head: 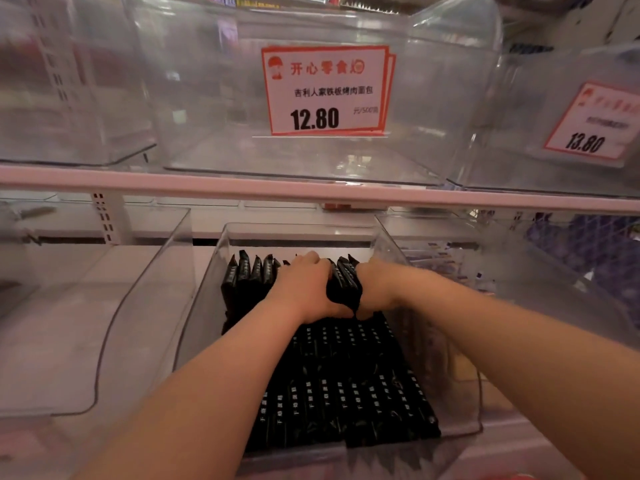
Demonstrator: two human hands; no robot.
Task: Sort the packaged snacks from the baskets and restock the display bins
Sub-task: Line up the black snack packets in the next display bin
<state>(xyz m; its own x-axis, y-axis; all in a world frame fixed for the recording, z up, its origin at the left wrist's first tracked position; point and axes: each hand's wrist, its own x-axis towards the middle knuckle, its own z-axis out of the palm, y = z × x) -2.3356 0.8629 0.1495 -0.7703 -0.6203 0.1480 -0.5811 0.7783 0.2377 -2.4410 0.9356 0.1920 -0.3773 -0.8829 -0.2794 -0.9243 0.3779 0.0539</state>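
Many black snack packs (346,386) already lie flat in my clear bin (194,313), close to me at the front. Their long sides run from me toward the back, row beside row. A bit farther in, both my hands meet in the middle of the bin. My left hand (306,289) and my right hand (375,289) squeeze a small bunch of packs (344,285) between them, fingers curled around it. These packs stand up on end, tips pointing up (like books on a shelf). More upright packs (249,271) stand to the left, near the back wall.

I think this bin is mostly full, with just this bunch to settle. Farther up, the top bin (214,109) with the 12.80 price card (325,91) looks bare, so it needs filling.
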